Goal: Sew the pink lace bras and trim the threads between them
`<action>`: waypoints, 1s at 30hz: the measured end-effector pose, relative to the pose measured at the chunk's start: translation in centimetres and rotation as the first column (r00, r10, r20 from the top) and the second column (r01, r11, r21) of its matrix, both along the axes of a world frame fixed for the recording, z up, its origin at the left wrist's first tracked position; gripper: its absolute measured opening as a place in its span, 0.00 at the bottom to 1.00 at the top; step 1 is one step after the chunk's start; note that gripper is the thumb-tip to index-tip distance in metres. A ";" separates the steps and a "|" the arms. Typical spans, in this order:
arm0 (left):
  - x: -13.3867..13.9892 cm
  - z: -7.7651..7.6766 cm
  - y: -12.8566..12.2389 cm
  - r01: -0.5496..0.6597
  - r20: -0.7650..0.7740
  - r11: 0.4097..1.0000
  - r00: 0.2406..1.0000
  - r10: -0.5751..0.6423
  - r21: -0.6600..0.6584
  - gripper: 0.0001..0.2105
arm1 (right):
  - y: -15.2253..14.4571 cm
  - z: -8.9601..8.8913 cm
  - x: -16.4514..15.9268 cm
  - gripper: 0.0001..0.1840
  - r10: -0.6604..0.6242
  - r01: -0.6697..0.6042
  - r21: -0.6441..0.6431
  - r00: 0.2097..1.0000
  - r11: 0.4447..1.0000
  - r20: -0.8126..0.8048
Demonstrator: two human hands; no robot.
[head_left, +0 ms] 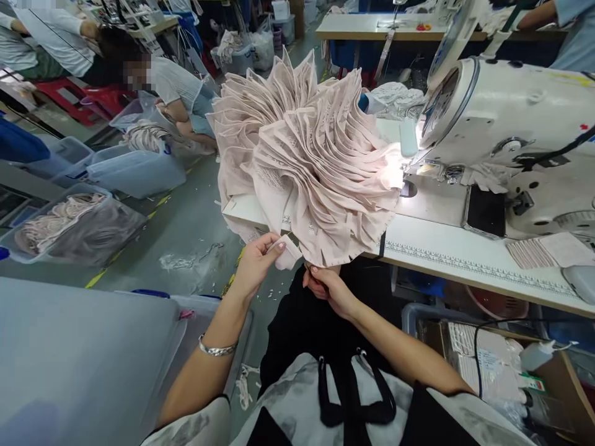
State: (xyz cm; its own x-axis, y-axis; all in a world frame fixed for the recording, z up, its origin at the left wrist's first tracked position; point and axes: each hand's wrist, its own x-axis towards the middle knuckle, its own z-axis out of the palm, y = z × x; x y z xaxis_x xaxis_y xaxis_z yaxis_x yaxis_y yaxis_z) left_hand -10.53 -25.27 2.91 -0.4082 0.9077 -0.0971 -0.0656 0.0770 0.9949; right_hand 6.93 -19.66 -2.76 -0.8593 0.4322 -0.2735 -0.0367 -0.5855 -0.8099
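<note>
A big, fanned pile of pale pink, thin cloth pieces [320,161] sits at 12 o'clock, on the white, ruler-marked desk [432,238], with its lower edge hanging over the front. The cloth looks soft and limp, and each layer is probably light, though the bundle as a whole may have some heft. Single pieces would likely slide, fold or drag their neighbours along (thin layers like these rarely part neatly), so the loose lower edges seem the best place to pinch, with a forearm under the middle if the whole heap is lifted. It does not look fragile, but a hard tug could well pull the layers out of line.

In looks, the pile is ruffled like a many-leaved fan: pointed tips stand up toward 12 o'clock, curved folds sweep round toward 3, and parts of the surface carry a fine pattern, too small to make out.

At 7 o'clock, the left hand [258,263] pinches a small, pale pink cloth flap [289,253] between thumb and fingers, just below the pile. At 5 o'clock, the right hand [332,288] has its fingers curled in close under the pile's lower edge; whether it grips anything I cannot tell. A bulky, white metal sewing machine [511,111] stands at 2 o'clock, its lit end right beside the cloth.
</note>
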 end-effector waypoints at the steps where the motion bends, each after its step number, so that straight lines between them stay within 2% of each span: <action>1: 0.0 0.0 -0.4 -0.002 -0.015 1.000 1.000 0.002 -0.008 0.14 | -0.2 0.0 -0.3 0.22 -0.002 0.002 -0.007 1.000 1.000 -0.025; 5: -0.6 0.2 -1.6 0.021 -0.113 0.999 0.993 -0.026 -0.040 0.14 | -1.0 0.6 -0.9 0.20 0.002 -0.002 -0.002 0.994 1.000 -0.110; 8: -1.4 0.8 -2.6 0.132 -0.286 0.988 0.946 -0.151 -0.085 0.13 | -1.7 0.7 -1.2 0.20 0.007 -0.012 -0.032 0.989 0.999 -0.146; 9: -1.6 0.9 -2.9 0.178 -0.373 0.976 0.903 -0.214 -0.128 0.15 | -2.0 0.7 -1.3 0.20 0.005 -0.013 -0.047 0.988 0.999 -0.155; 11: -1.8 1.0 -3.2 0.253 -0.548 0.941 0.765 -0.338 -0.226 0.21 | -2.4 0.5 -1.5 0.20 0.006 -0.017 -0.062 0.985 0.998 -0.171; 13: -1.9 0.9 -3.3 0.309 -0.659 0.908 0.626 -0.418 -0.282 0.25 | -2.7 0.3 -1.5 0.20 0.018 -0.028 -0.053 0.983 0.998 -0.182; 14: -2.0 0.8 -3.3 0.334 -0.684 0.898 0.585 -0.436 -0.287 0.25 | -2.8 0.2 -1.5 0.20 0.028 -0.036 -0.044 0.982 0.998 -0.185; 16: -2.1 0.6 -3.3 0.375 -0.673 0.885 0.582 -0.457 -0.277 0.22 | -3.1 -0.2 -1.4 0.20 0.054 -0.060 -0.026 0.983 0.998 -0.176; 20: -2.8 0.7 -4.0 0.390 -0.548 0.890 0.702 -0.454 -0.239 0.19 | -3.6 -1.5 -1.7 0.21 0.087 -0.090 -0.029 0.992 0.996 -0.088; 23: -3.2 1.0 -4.5 0.392 -0.527 0.895 0.725 -0.444 -0.214 0.20 | -3.8 -2.0 -2.5 0.21 0.083 -0.090 -0.073 0.992 0.993 -0.095; 26: -3.2 0.8 -4.5 0.397 -0.585 0.884 0.666 -0.463 -0.248 0.19 | -3.9 -1.6 -3.5 0.22 0.068 -0.086 -0.108 0.986 0.990 -0.154; 30: -3.1 -1.2 -3.3 0.389 -0.734 0.873 0.494 -0.466 -0.293 0.21 | -4.2 -1.2 -3.0 0.24 0.056 -0.063 -0.037 0.987 0.997 -0.152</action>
State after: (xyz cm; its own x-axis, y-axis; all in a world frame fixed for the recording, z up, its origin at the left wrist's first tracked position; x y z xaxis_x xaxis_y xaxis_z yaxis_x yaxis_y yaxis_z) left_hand -13.58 -28.55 1.66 0.0763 0.9967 -0.0261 0.7714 -0.0424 0.6349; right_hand 3.96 -23.87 -3.98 -0.9159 0.3701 -0.1556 -0.1207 -0.6234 -0.7725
